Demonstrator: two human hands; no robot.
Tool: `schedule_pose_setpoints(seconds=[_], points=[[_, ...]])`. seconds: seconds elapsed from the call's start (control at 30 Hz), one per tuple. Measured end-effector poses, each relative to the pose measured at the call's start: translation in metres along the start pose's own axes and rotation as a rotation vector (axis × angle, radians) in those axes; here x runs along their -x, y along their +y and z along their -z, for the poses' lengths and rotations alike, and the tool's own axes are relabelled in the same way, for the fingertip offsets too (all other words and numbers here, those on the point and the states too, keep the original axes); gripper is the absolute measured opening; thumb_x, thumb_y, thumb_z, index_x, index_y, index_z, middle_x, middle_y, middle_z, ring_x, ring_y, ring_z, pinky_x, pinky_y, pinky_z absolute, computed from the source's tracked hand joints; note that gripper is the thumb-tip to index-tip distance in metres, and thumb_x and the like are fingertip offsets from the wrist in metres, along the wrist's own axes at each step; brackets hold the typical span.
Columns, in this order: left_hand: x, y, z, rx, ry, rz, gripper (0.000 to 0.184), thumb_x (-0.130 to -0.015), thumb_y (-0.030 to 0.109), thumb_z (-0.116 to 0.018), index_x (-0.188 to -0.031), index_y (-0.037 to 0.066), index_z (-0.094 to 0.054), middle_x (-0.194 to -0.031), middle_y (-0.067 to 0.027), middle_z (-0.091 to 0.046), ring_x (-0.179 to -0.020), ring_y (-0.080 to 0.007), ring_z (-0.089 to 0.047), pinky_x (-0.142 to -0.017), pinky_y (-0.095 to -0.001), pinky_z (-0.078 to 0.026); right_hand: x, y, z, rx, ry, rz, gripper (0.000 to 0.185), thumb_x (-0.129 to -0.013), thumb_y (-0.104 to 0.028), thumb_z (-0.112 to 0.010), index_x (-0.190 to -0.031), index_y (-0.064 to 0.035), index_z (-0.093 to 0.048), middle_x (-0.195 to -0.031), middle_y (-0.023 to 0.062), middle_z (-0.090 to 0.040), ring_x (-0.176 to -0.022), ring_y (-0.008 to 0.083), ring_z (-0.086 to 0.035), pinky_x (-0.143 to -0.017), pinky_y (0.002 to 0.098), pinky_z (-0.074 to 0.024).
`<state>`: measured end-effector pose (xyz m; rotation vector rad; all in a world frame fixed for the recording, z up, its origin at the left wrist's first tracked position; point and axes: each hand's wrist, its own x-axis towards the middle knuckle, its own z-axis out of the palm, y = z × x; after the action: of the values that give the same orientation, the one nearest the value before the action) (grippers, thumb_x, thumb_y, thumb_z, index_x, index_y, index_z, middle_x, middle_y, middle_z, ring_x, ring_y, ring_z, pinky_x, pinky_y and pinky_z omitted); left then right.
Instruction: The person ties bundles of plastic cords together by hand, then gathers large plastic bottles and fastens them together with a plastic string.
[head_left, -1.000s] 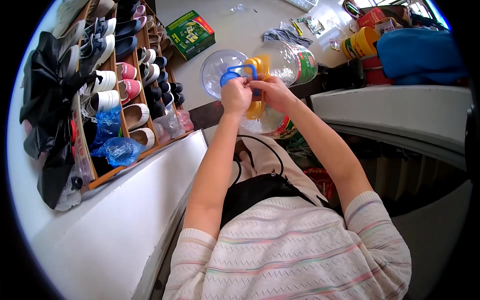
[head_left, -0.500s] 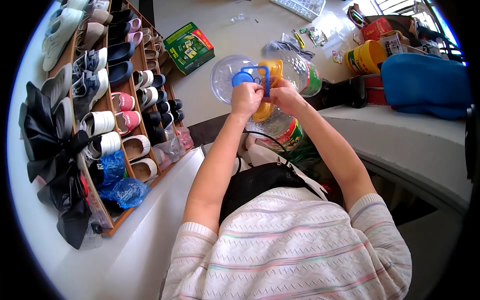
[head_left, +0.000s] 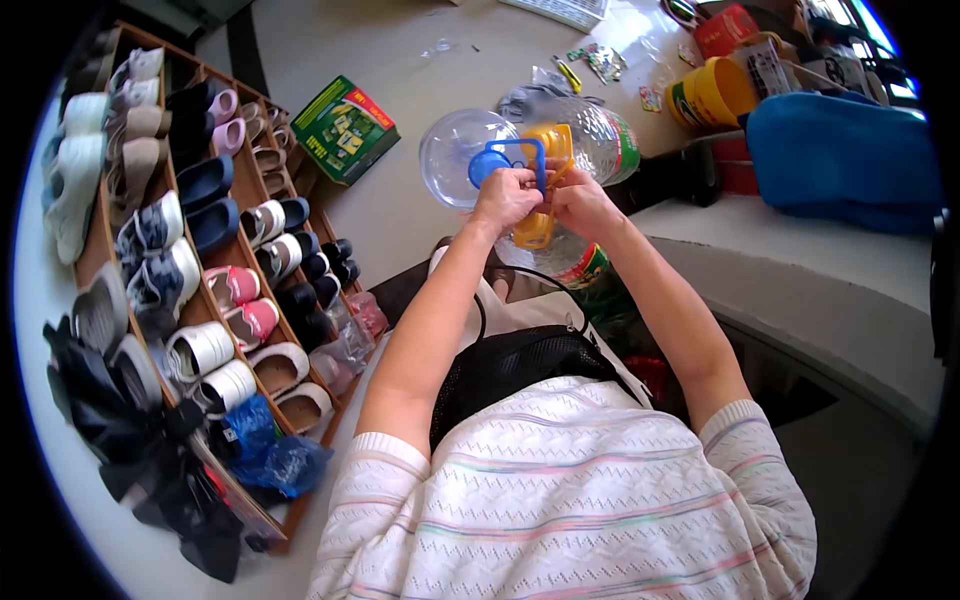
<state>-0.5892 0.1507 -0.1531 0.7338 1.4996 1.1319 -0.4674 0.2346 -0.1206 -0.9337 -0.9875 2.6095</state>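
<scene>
Three large clear plastic bottles hang together in front of me. The left bottle has a blue cap and blue handle. Another bottle, at the right with a green and red label, and a lower bottle lie beside yellow caps and a yellow handle. My left hand is closed round the blue handle beside the blue cap. My right hand pinches at the yellow handle, close to my left fingers. The fingertips partly hide where the handles meet.
A rack of shoes stands at the left, with a blue plastic bag at its lower end. A green box sits on the floor. At the right are a yellow bucket, a blue cloth item and a curved white ledge.
The view has turned, so the shoe rack appears farther into the frame. My right hand has shifted slightly right, and the yellow handle now shows apart from the blue one.
</scene>
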Motion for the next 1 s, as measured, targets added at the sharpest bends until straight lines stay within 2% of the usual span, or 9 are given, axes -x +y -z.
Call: schedule_pose_setpoints(seconds=[0.13, 0.23, 0.37, 0.57, 0.67, 0.7, 0.8, 0.83, 1.0], points=[[-0.006, 0.021, 0.0, 0.0, -0.01, -0.01, 0.023, -0.074, 0.003, -0.061, -0.097, -0.001, -0.062, -0.071, -0.0034, -0.062, -0.063, -0.0097, -0.059, -0.059, -0.0216, -0.049, -0.004, -0.011, -0.006, -0.014, 0.069, 0.025, 0.056, -0.061, 0.016, -0.038, -0.114, 0.0001, -0.042, -0.103, 0.0114, -0.053, -0.09, 0.0223, -0.058, -0.076, 0.035, -0.0501], [-0.024, 0.013, 0.004, 0.293, -0.173, 0.047, 0.025, -0.076, 0.001, -0.061, -0.101, -0.001, -0.059, -0.079, -0.0044, -0.062, -0.069, -0.0131, -0.061, -0.064, -0.0245, -0.052, -0.007, -0.012, -0.005, 0.007, 0.107, 0.028, 0.056, -0.062, 0.016, -0.038, -0.116, -0.0006, -0.041, -0.102, 0.0106, -0.052, -0.09, 0.0215, -0.057, -0.076, 0.0341, -0.0499], [-0.036, 0.022, 0.007, 0.511, -0.276, 0.304, 0.035, -0.077, -0.001, -0.06, -0.111, 0.002, -0.054, -0.093, -0.0079, -0.062, -0.075, -0.0179, -0.062, -0.063, -0.0298, -0.056, -0.01, -0.013, -0.011, -0.011, 0.156, 0.012, 0.056, -0.064, 0.015, -0.039, -0.117, -0.0013, -0.041, -0.101, 0.0086, -0.051, -0.092, 0.0194, -0.055, -0.076, 0.033, -0.0494], [-0.041, 0.023, 0.006, 0.545, -0.282, 0.342, 0.026, -0.078, 0.002, -0.061, -0.104, 0.001, -0.058, -0.09, -0.0068, -0.061, -0.073, -0.0144, -0.062, -0.061, -0.025, -0.054, -0.015, -0.008, 0.009, -0.049, 0.15, 0.01, 0.05, -0.069, 0.012, -0.04, -0.117, -0.0015, -0.042, -0.101, 0.0075, -0.051, -0.092, 0.0181, -0.056, -0.074, 0.0313, -0.0498], [-0.055, -0.004, 0.016, 0.431, -0.308, 0.382, 0.023, -0.078, 0.002, -0.06, -0.101, 0.003, -0.059, -0.09, -0.0082, -0.062, -0.073, -0.0141, -0.062, -0.056, -0.0235, -0.051, -0.007, -0.013, 0.004, 0.041, 0.258, -0.05, 0.042, -0.076, 0.006, -0.047, -0.117, -0.0014, -0.043, -0.103, 0.0084, -0.053, -0.091, 0.0188, -0.058, -0.07, 0.0302, -0.0508], [-0.055, -0.009, 0.016, 0.457, -0.225, 0.356, 0.017, -0.078, 0.003, -0.06, -0.095, 0.005, -0.06, -0.076, -0.0037, -0.06, -0.059, -0.0085, -0.056, -0.044, -0.0187, -0.042, -0.007, -0.007, 0.012, 0.105, 0.281, -0.04, 0.038, -0.08, -0.004, -0.053, -0.118, -0.0022, -0.043, -0.101, 0.0079, -0.056, -0.088, 0.0174, -0.06, -0.065, 0.0279, -0.0511], [-0.044, 0.026, 0.037, 0.342, -0.187, 0.471, 0.013, -0.077, 0.005, -0.06, -0.09, 0.005, -0.06, -0.061, 0.0031, -0.051, -0.044, -0.0033, -0.043, -0.037, -0.0157, -0.03, 0.0, -0.01, 0.008, 0.252, 0.288, -0.131, 0.04, -0.081, -0.007, -0.055, -0.119, -0.0043, -0.043, -0.094, 0.0055, -0.058, -0.085, 0.0143, -0.061, -0.061, 0.0253, -0.0501], [-0.044, 0.024, 0.037, 0.322, -0.169, 0.484, 0.012, -0.076, 0.007, -0.062, -0.088, 0.007, -0.061, -0.054, 0.0067, -0.043, -0.038, -0.0013, -0.031, -0.035, -0.0151, -0.02, 0.0, -0.006, 0.008, 0.313, 0.288, -0.136, 0.045, -0.08, -0.011, -0.058, -0.123, -0.0084, -0.042, -0.085, 0.0026, -0.059, -0.073, 0.0101, -0.061, -0.054, 0.0208, -0.0457], [-0.036, 0.032, 0.042, 0.332, -0.175, 0.501, 0.013, -0.075, 0.005, -0.06, -0.088, 0.006, -0.06, -0.057, 0.0052, -0.046, -0.041, -0.0019, -0.036, -0.035, -0.0153, -0.023, -0.01, 0.002, -0.005, 0.434, 0.251, -0.097, 0.046, -0.08, -0.012, -0.059, -0.124, -0.0122, -0.045, -0.071, -0.0003, -0.055, -0.053, 0.0051, -0.052, -0.042, 0.0171, -0.035]])
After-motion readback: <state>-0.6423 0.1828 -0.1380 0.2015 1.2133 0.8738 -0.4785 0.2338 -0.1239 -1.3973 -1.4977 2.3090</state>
